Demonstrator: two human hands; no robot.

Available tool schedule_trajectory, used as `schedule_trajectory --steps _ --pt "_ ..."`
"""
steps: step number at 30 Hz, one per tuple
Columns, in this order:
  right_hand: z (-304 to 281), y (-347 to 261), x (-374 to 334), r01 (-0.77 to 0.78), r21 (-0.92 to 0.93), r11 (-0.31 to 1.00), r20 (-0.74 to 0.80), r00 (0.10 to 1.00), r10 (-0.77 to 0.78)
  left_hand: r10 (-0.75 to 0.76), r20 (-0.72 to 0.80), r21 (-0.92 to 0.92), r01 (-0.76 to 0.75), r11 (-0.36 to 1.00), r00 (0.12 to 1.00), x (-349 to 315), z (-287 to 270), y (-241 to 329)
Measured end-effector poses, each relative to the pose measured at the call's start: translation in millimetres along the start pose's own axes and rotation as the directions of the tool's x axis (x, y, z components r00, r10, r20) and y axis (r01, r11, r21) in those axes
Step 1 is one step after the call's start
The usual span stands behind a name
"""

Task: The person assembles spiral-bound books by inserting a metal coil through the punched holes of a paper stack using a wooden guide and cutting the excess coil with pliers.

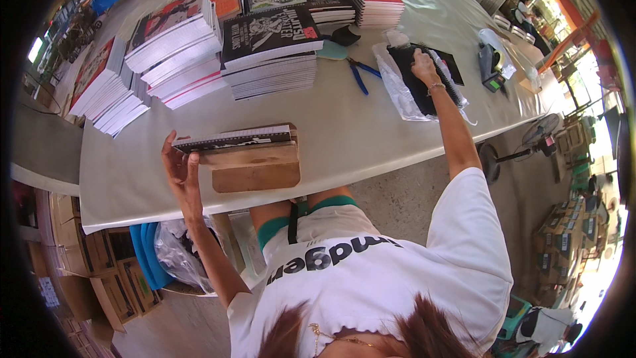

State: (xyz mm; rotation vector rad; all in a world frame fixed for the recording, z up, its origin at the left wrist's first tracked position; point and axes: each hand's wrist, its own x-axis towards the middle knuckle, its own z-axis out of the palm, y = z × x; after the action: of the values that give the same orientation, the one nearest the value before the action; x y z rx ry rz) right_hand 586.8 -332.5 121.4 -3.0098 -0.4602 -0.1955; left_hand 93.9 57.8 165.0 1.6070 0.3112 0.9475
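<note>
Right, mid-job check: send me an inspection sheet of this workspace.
Surface: table with a pale, slightly creased cover.
Job's things: black-covered book on a wooden stand; black bundle, apparently binding coils, on white plastic.
Clutter: book stacks toward the far left; blue-handled pliers; dispenser-like device at the right.
Hands: left hand grips the book's left end; right hand touches the bundle.
Cables: nothing seen.
Surroundings: fan off the near right edge; cardboard boxes lower left; people in the background.

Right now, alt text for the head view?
Left hand holds a book at a wooden stand; right hand touches black toothed material on pale plastic. Book stacks and blue-handled pliers also lie on the table.
</note>
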Motion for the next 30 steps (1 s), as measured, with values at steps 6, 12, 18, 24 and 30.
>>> schedule_trajectory --steps 6,12,18,24,30 --pt "6 9 -2 0.142 -0.012 0.990 -0.099 0.985 -0.143 0.022 -0.026 0.053 -0.020 0.998 0.999 3 -6 3" --pt "0 8 0 0.193 0.053 0.980 -0.070 0.980 -0.189 0.042 -0.067 0.108 -0.034 0.994 0.997 0 4 7" --pt "2 -2 -6 0.205 0.025 0.978 -0.093 0.975 -0.202 0.050 -0.118 0.111 -0.036 0.993 0.992 -4 4 3" --pt "-1 7 -19 0.263 0.144 0.954 -0.411 0.893 -0.184 0.222 -0.213 0.230 -0.172 0.958 0.952 0 10 5" --pt "-78 -75 -69 0.253 0.197 0.947 -0.561 0.821 -0.103 0.427 -0.071 0.754 -0.231 0.614 0.902 -11 27 37"
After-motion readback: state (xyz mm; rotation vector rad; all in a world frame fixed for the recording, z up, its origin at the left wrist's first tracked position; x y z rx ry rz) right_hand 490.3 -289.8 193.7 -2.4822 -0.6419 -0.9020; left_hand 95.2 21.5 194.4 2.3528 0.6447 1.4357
